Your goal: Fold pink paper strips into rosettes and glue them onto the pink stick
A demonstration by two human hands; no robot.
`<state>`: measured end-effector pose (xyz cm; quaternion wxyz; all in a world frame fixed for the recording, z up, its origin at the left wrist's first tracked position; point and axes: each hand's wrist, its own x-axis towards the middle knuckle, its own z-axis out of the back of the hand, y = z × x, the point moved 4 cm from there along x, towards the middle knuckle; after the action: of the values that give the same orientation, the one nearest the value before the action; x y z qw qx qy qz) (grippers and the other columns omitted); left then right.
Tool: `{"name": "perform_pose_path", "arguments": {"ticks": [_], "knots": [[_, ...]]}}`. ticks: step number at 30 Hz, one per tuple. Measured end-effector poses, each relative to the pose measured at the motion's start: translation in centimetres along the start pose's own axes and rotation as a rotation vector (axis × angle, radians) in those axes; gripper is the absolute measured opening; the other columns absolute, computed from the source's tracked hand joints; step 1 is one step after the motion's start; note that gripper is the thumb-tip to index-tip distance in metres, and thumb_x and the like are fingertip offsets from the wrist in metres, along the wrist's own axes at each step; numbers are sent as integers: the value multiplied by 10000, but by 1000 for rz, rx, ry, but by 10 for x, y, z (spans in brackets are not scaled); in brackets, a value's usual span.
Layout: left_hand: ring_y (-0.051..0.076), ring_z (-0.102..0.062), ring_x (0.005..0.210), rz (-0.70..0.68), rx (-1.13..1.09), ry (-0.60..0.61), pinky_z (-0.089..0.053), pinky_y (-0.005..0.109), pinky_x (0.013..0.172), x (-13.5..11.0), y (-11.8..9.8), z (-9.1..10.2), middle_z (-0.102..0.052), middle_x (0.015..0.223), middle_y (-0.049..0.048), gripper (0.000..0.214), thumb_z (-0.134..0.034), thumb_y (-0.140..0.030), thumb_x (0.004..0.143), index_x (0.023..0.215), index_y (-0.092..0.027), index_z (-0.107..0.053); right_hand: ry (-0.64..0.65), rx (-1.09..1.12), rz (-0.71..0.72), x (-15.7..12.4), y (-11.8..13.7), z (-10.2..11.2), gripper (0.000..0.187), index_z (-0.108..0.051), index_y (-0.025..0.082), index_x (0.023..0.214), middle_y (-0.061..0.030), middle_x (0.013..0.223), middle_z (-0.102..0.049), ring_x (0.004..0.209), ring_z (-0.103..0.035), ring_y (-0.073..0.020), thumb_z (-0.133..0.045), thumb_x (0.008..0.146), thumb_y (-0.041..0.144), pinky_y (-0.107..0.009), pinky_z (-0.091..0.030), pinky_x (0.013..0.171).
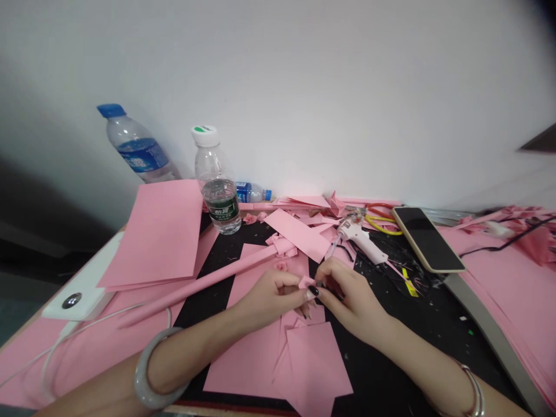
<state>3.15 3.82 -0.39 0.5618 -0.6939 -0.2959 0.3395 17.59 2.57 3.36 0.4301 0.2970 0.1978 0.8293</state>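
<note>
My left hand (284, 292) and my right hand (350, 292) meet over the middle of the table. Between their fingertips is a small folded piece of pink paper (306, 282), pinched from both sides; its far side is partly hidden by my fingers. Below the hands lie pink paper squares (319, 356) on larger pink sheets (243, 359). Just beyond my left hand is a small pink paper rose (281, 266). A long pink paper tube (208, 282) slants past my left wrist. Close behind my right hand rests a white glue gun (362, 242).
A water bottle with a white cap (223, 202) stands at the back, and a blue-capped bottle (139, 147) leans by the wall. A phone (428, 238) lies to the right. Pink sheets (158, 231) rest on a white device (82, 298) at left, with a white cable.
</note>
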Motion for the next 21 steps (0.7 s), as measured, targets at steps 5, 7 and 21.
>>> {"name": "perform_pose_path", "arguments": {"ticks": [5,7,21], "knots": [[129,-623,580,53,34,77,-505,231,580,-3,4,-4,-674,619,29,239,-615,-302,807,638,-141,-667,144,89,66,3,3,-3,207,-401,205,726,18,667,-462,597,-451,-121,-389,915,121,-227,-360,542],[130,-617,573,63,41,77,-493,228,553,-3,4,-4,-665,608,29,256,-629,-312,795,613,-135,-660,165,85,88,3,4,-4,226,-391,206,716,16,671,-460,591,-437,-122,-359,919,111,-232,-352,542],[132,-579,576,17,107,87,-477,237,557,-3,0,-3,-628,606,8,251,-597,-283,807,607,-166,-695,33,303,1,5,1,-3,137,-626,199,962,-64,928,-658,817,-616,-168,-521,883,160,-287,-493,719]]}}
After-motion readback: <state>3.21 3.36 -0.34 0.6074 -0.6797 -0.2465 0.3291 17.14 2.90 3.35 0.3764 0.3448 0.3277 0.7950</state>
